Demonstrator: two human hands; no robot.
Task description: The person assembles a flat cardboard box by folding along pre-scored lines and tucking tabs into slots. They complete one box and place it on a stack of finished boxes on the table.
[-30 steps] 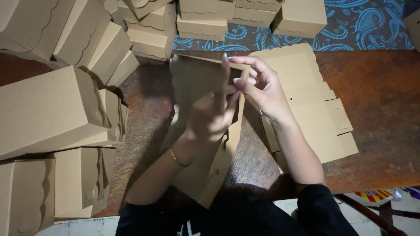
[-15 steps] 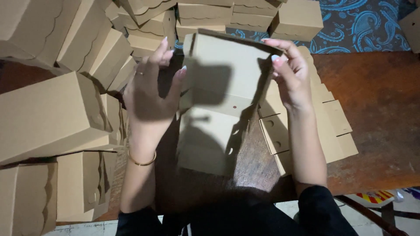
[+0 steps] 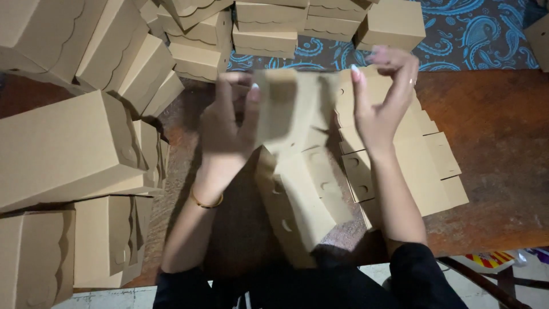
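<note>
I hold a half-folded brown cardboard box blank [image 3: 297,171] upright over a dark wooden table [image 3: 497,131]. My left hand [image 3: 226,123] grips its upper left flap, thumb and fingers pinched on the card. My right hand [image 3: 380,97] holds the upper right edge, fingers raised and curled over the top. The blank's lower part, with half-moon slots, hangs down toward my lap. A stack of flat unfolded blanks [image 3: 423,166] lies on the table just under and right of my right hand.
Many assembled brown boxes with scalloped lids are piled at the left [image 3: 63,149] and along the back [image 3: 269,28]. A blue patterned cloth [image 3: 474,34] lies beyond the table. A gold bangle [image 3: 206,201] sits on my left wrist.
My hands have moved apart on the blank, spreading its top flaps. The left hand shifted from the middle to the left flap; the right hand rose at the right edge.
</note>
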